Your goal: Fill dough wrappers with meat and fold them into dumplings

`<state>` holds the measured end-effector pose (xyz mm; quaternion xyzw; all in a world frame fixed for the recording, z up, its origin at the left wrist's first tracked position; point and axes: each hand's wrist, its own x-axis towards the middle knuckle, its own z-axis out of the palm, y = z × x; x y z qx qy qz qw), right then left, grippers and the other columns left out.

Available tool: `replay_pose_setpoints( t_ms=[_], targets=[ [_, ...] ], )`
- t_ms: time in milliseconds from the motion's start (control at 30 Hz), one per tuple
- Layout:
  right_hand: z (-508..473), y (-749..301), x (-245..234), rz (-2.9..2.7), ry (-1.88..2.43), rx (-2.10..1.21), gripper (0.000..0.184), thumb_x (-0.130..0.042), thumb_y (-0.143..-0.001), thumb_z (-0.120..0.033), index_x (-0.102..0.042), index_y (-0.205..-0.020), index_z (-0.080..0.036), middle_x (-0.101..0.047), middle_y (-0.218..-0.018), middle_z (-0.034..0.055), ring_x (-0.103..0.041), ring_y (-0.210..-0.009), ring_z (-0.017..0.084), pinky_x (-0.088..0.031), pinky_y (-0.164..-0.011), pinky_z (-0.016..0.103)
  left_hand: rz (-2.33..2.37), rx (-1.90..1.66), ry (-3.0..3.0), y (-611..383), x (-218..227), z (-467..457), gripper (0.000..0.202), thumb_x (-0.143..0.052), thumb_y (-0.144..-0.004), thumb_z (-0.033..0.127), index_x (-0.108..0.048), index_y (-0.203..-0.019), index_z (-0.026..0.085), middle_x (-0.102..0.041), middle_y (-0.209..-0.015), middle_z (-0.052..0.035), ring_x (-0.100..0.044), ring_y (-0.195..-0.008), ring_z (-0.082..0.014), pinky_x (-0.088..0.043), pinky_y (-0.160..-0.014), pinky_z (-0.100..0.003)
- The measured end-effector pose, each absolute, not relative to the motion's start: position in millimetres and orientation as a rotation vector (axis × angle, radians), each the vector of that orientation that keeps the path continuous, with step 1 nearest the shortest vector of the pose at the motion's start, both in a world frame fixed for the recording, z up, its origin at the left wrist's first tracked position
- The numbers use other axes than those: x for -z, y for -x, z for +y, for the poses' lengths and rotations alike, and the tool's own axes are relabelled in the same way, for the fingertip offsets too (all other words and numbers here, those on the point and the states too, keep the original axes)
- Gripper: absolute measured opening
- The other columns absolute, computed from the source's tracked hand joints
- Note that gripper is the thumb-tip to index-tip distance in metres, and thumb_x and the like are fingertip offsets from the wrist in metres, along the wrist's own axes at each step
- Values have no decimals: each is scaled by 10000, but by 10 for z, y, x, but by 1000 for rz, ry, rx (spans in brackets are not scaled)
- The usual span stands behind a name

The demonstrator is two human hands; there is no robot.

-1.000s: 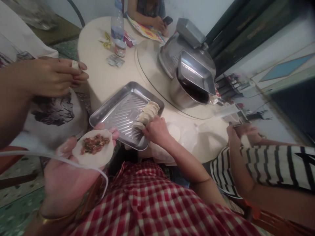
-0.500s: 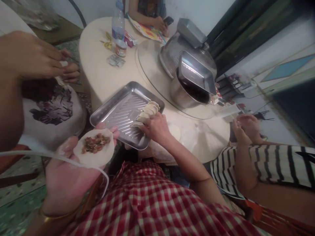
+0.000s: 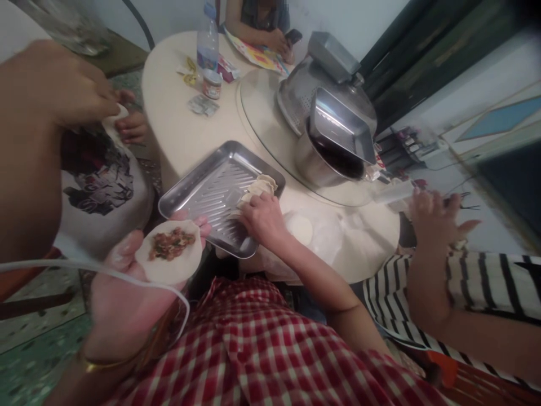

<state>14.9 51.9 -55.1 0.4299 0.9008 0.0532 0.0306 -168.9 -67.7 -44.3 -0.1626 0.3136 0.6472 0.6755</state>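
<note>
A round dumpling wrapper (image 3: 177, 272) lies across the palm and fingers of my left hand (image 3: 122, 296), with a mound of meat filling (image 3: 174, 243) in its middle. The fingertips curl up at its far edge. Over the metal tray (image 3: 198, 189), my right hand (image 3: 264, 221) has its fingers bent down onto the near end of a row of folded dumplings (image 3: 262, 184). They close around a dumpling there, mostly hidden by the fingers. The row runs along the tray's right side.
A flat wrapper (image 3: 301, 228) lies on a plastic sheet (image 3: 333, 237) right of the tray. Behind are a glass turntable (image 3: 257, 121), a steel pot (image 3: 313, 160), a colander (image 3: 291, 101), a bottle (image 3: 207, 48) and a jar (image 3: 212, 84). Other people's hands (image 3: 437, 217) (image 3: 63, 90) work on both sides.
My right hand has shifted slightly and now covers more of the near dumplings. The filled wrapper stays in my left hand. At right, a co-worker's hand has risen and spread its fingers.
</note>
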Motion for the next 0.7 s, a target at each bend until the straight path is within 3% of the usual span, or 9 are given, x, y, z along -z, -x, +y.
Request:
replay_pose_setpoints(
  t_ms=[100, 233, 367, 467, 533, 700],
  targets=[
    [550, -122, 623, 2804, -1250, -124, 289, -420, -968, -241, -686, -869, -185, -644, -926, 100, -488, -958, 253, -329, -777, 379, 578, -1464, 245, 1701, 510, -693, 470, -319, -936, 408, -691, -1089, 165, -728, -1142, -106, -653, -1085, -321, -615, -781, -341],
    [553, -126, 651, 2795, -1259, -105, 282, -432, -958, -232, -686, -845, -181, -644, -904, 90, -488, -951, 251, -326, -769, 377, 733, -1477, 349, 1679, 432, -618, 438, -370, -905, 343, -710, -1030, 98, -758, -981, -206, -733, -923, -317, -638, -697, -358],
    [526, -94, 625, 2826, -1326, -143, 286, -477, -952, -377, -695, -949, -191, -647, -967, 105, -484, -990, 270, -346, -780, 380, 795, -1453, 360, 1653, 339, -522, 453, -383, -895, 341, -672, -1126, 80, -748, -1024, -220, -723, -977, -297, -611, -806, -368],
    [543, -33, 639, 2837, -1270, -124, 290, -463, -958, -346, -714, -930, -203, -645, -967, 109, -494, -972, 269, -361, -780, 384, 785, -1465, 302, 1629, 318, -479, 463, -370, -907, 335, -646, -1163, 65, -751, -1007, -215, -707, -1022, -286, -551, -937, -395],
    [562, -22, 639, 2859, -1243, -97, 286, -470, -953, -314, -727, -898, -200, -652, -951, 106, -509, -944, 264, -371, -767, 383, 745, -1454, 264, 1601, 307, -464, 474, -352, -922, 337, -634, -1172, 50, -751, -993, -220, -700, -1038, -297, -549, -936, -407],
    [453, -249, 468, 3312, -1389, -18, 235, -532, -932, -280, -713, -1062, -205, -681, -910, 76, -550, -872, 223, -424, -785, 383, 617, -1418, 142, 1454, 207, -451, 494, -355, -948, 345, -584, -1258, 36, -742, -1044, -201, -705, -1021, -296, -584, -862, -389]
  ],
)
